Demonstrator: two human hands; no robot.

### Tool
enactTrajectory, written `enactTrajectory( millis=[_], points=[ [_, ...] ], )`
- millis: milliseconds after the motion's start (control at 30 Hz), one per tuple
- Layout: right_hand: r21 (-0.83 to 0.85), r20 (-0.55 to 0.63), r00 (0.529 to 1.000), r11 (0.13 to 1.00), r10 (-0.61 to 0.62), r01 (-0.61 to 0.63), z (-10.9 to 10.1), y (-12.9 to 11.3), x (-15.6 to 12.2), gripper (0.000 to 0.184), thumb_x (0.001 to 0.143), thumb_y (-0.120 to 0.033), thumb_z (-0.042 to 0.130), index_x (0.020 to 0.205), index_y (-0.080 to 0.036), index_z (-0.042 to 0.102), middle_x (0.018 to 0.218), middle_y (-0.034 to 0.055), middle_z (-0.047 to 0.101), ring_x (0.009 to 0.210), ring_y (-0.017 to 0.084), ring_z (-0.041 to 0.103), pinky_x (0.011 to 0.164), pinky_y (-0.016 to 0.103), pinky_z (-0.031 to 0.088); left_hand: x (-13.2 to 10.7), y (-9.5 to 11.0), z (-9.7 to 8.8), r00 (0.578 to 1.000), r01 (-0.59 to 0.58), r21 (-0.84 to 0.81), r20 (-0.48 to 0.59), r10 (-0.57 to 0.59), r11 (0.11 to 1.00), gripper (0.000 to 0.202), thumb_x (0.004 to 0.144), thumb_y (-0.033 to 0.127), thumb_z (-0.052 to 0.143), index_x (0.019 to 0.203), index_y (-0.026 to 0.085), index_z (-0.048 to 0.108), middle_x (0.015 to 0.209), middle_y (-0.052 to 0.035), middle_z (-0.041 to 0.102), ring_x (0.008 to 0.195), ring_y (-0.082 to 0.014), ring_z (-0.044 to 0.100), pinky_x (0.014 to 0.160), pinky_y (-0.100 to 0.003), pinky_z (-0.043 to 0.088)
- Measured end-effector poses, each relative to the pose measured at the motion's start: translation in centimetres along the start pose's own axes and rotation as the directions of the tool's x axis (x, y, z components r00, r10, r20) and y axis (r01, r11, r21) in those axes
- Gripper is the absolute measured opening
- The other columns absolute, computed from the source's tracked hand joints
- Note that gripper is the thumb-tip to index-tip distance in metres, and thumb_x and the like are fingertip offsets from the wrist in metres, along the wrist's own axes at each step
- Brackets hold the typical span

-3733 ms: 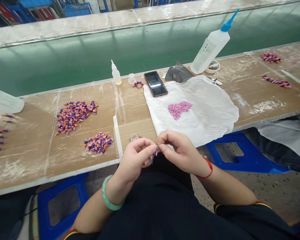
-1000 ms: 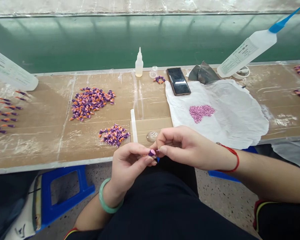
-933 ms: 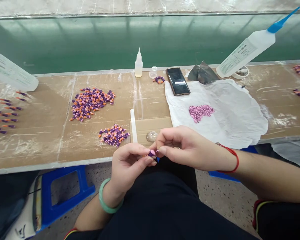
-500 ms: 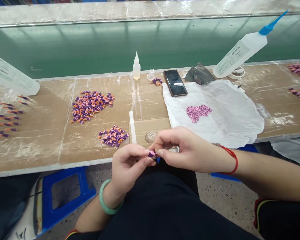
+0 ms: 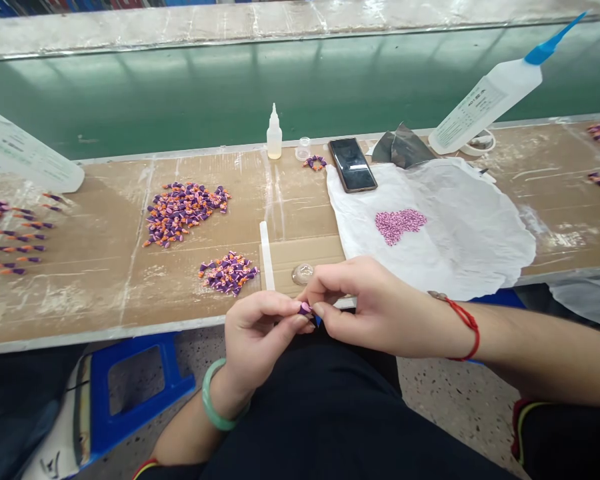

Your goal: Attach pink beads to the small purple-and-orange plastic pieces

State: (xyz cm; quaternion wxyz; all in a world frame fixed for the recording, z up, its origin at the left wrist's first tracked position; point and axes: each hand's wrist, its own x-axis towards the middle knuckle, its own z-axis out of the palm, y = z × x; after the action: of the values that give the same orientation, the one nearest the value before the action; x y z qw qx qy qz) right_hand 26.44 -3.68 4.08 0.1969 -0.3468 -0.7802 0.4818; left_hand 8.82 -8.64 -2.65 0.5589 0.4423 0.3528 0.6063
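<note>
Between the thumb and forefinger of my left hand [image 5: 257, 337] is a small purple and pink figure piece [image 5: 305, 309], held just past the table's front edge. My right hand [image 5: 363, 307] meets it from the other side with thumb and fingers pinched together. Whatever those right fingertips hold is too small and covered to name. Behind the hands, a clear blob in a shallow round shape [image 5: 303, 273] lies on a cardboard piece [image 5: 300, 250]. A white strip [image 5: 266, 253] lies along its left side.
Purple and orange pieces form a large pile [image 5: 185, 212] and a smaller pile [image 5: 229, 273] on the left. Tiny pink bits [image 5: 399, 225] lie on a white cloth [image 5: 460, 227], beside a phone [image 5: 353, 165]. A small dropper bottle [image 5: 274, 137] and large tilted bottles [image 5: 485, 107] stand at the back.
Both hands keep their pinch around the small piece. My right wrist sits slightly lower, and the view has shifted a little.
</note>
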Motion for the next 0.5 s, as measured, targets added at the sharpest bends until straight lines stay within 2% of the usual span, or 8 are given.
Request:
enactTrajectory(
  millis=[300, 400, 500],
  points=[
    [-0.072, -0.027, 0.999, 0.997, -0.035, 0.033, 0.3, 0.3, -0.1, 0.012, 0.081, -0.011, 0.05, 0.073, -0.017, 0.057, 0.068, 0.0011, 0.066, 0.059, 0.009, 0.056, 0.056, 0.02, 0.043, 0.0, -0.1, 0.2, 0.999, 0.03, -0.002, -0.021, -0.03, 1.0, 0.007, 0.077, 0.018, 0.084, 0.078, 0.021, 0.078, 0.072, -0.0015, 0.077, 0.054, -0.0127, 0.073, 0.053, -0.018, 0.062],
    [-0.082, -0.027, 0.998, 0.996, -0.05, 0.047, 0.4, 0.7, 0.1, 0.013, 0.082, -0.011, 0.05, 0.074, -0.018, 0.057, 0.067, 0.0009, 0.066, 0.058, 0.009, 0.058, 0.055, 0.019, 0.043, 0.1, -0.1, 0.2, 0.998, 0.055, 0.052, -0.033, -0.054, 0.997, 0.011, 0.076, 0.025, 0.084, 0.074, 0.019, 0.075, 0.071, -0.0033, 0.077, 0.051, -0.0136, 0.071, 0.05, -0.02, 0.061],
    [-0.138, -0.008, 0.999, 0.99, -0.04, 0.038, 0.1, 1.3, 0.4, 0.014, 0.086, -0.015, 0.05, 0.079, -0.018, 0.061, 0.072, 0.0028, 0.07, 0.062, 0.012, 0.063, 0.058, 0.022, 0.048, 1.0, 0.1, -0.9, 0.993, 0.113, 0.165, -0.001, -0.114, 0.98, 0.014, 0.077, 0.029, 0.083, 0.075, 0.018, 0.074, 0.069, -0.0044, 0.077, 0.051, -0.0148, 0.07, 0.05, -0.023, 0.06]
  ],
)
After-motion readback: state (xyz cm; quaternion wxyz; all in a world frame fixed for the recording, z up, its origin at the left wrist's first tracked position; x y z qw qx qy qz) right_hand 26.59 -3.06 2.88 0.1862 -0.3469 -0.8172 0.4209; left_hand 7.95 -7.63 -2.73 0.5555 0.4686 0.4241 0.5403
